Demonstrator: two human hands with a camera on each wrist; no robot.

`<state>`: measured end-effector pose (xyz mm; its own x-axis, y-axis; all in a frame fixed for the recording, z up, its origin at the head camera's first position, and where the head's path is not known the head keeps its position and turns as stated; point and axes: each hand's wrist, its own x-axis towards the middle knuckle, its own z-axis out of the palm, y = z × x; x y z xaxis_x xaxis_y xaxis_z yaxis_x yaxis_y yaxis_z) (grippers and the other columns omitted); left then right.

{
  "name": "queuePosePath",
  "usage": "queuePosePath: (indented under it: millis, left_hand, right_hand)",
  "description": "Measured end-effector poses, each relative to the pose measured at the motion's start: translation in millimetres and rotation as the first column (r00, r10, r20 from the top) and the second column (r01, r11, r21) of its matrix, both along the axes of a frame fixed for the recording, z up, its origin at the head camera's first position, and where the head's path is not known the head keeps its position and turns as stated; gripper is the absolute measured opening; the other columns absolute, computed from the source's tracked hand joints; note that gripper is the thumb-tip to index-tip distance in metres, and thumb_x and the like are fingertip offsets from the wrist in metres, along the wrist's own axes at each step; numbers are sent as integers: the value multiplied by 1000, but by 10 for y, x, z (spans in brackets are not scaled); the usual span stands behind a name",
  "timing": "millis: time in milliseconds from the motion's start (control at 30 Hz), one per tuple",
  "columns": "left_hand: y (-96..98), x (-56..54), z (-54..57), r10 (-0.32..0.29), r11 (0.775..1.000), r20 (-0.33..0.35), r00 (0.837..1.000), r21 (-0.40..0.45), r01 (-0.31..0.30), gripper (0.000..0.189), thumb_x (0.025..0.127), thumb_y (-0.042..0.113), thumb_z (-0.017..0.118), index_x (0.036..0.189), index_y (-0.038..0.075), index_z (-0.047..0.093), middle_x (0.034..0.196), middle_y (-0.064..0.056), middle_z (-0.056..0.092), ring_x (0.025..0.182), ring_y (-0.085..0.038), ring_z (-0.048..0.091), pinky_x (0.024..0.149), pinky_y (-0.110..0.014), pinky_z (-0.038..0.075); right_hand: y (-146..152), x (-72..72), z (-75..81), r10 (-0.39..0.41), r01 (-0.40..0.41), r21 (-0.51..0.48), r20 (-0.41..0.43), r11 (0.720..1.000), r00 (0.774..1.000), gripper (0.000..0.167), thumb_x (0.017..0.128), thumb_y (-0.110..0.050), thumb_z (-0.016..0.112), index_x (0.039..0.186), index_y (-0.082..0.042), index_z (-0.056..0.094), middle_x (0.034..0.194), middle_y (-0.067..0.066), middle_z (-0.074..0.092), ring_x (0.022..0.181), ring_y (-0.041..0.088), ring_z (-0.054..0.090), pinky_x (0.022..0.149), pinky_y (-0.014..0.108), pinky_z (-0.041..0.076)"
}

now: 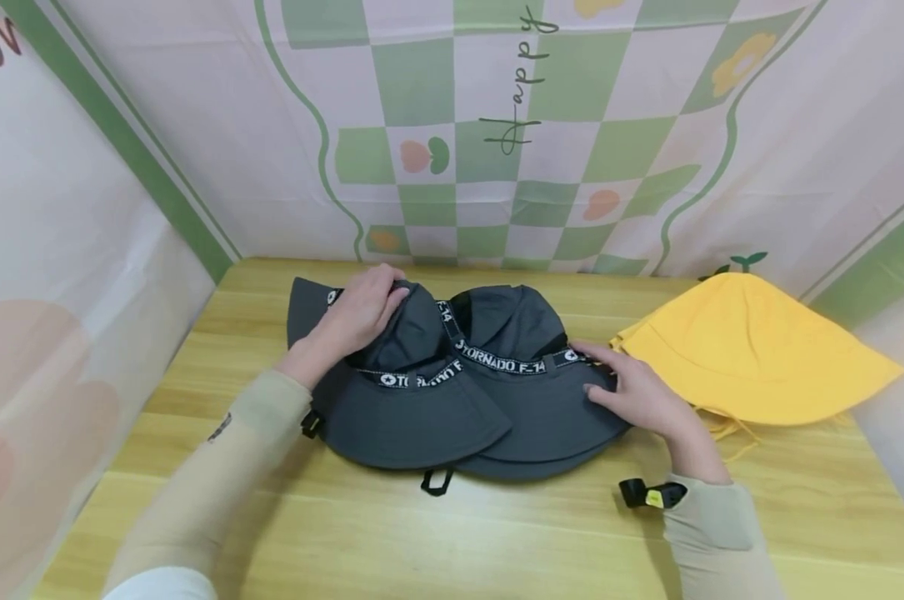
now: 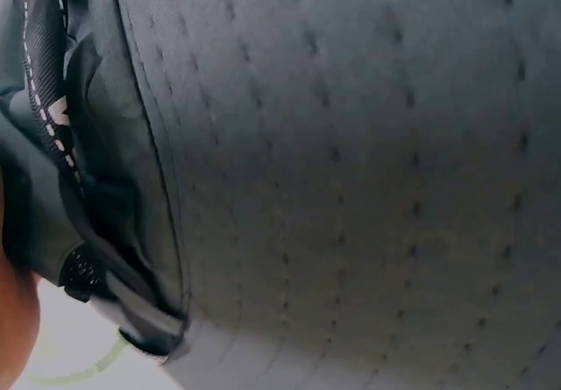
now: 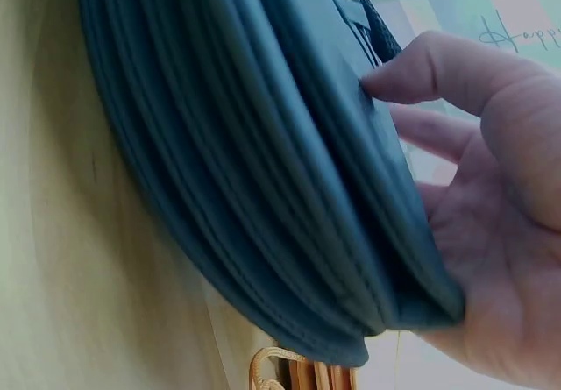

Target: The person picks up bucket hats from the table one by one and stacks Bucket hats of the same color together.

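Observation:
Two overlapping groups of dark grey sun hats lie on the table, banded with white-lettered tape: a left hat [image 1: 414, 425] and a right hat stack [image 1: 549, 417]. My left hand [image 1: 362, 312] grips the crown of the left hat, fingers curled over its far side. In the left wrist view, the stitched grey brim [image 2: 351, 171] fills most of the picture. At the right end of the stack, my right hand [image 1: 642, 392] holds the edge, thumb on the brim and fingers behind. Several layered brims [image 3: 228, 145] show beside that hand in the right wrist view.
A yellow hat [image 1: 751, 350] with thin cords [image 1: 729, 429] stands at the right, just beyond my right hand. A black strap loop [image 1: 437, 482] pokes out under the grey brims. The wooden table [image 1: 496, 542] backs onto a printed cloth [image 1: 489, 200].

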<state>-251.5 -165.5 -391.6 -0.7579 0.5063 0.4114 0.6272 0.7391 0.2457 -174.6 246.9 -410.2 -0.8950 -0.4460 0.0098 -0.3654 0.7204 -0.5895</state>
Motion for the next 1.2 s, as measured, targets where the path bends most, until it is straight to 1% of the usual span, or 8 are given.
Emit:
queuePosePath:
  millis: [67,267,433,600,700,900,1033,1200]
  left_hand:
    - [37,4,-14,-21,1000,32,999,9,20,28,106,25,50,121,2,56,111,-15,61,102,-31,60,94,-46,48]
    - [192,35,17,-94,994,25,995,58,92,26,105,28,53,117,6,59,109,-11,62,101,-27,61,93,-42,50]
    - [391,38,73,-116,984,52,992,143,108,21,105,27,53,115,10,61,111,-7,64,104,-22,63,95,-39,51]
    - [597,2,87,-75,980,106,992,190,54,24,106,30,50,116,12,61,114,-6,63,107,-21,62,97,-38,50]
    - [703,-30,67,-42,980,123,992,200,17,26,106,32,48,117,12,60,116,-6,63,108,-21,62,97,-38,50]
    - [889,-65,16,16,976,173,985,209,-53,29,107,35,47,121,13,59,121,-6,63,112,-21,62,98,-38,50]
    - [1026,-68,15,50,974,200,979,209,-92,30,107,34,46,123,13,59,122,-5,64,113,-20,62,98,-37,51]
    - [1193,-85,20,104,968,209,972,205,-147,29,107,35,45,122,14,59,120,-5,64,110,-20,63,95,-36,52]
  right_hand:
    - [-9,-7,-7,4,-4,-30,8,1000,1000,58,95,-12,67,149,-4,46,145,25,53,129,45,53,103,61,42]
    - [-80,-34,-64,-38,40,-98,24,994,999,53,97,-24,68,145,-7,52,144,16,57,131,38,55,105,51,43]
    - [-126,-49,-105,-42,42,-123,-2,992,999,49,95,-22,70,141,-9,57,140,14,61,129,33,58,102,24,43]
    - [-145,-55,-117,-23,21,-144,-14,989,1000,47,96,-19,69,140,-8,58,139,15,62,128,30,57,97,5,35]
    - [-157,-53,-119,-13,8,-124,-37,992,999,45,97,-17,67,140,-9,58,138,15,62,128,31,57,100,13,39]
    - [-178,-55,-91,-14,12,-106,-18,994,1000,40,103,-22,57,142,-10,57,139,16,62,130,34,56,105,48,43]
    - [-192,-54,-60,-39,45,-122,53,991,998,43,106,-32,50,143,-12,56,141,15,60,133,33,54,108,52,41]
    - [-197,-31,-53,-37,42,-96,49,995,998,51,99,-35,63,145,-13,54,141,18,59,131,37,55,107,55,42]
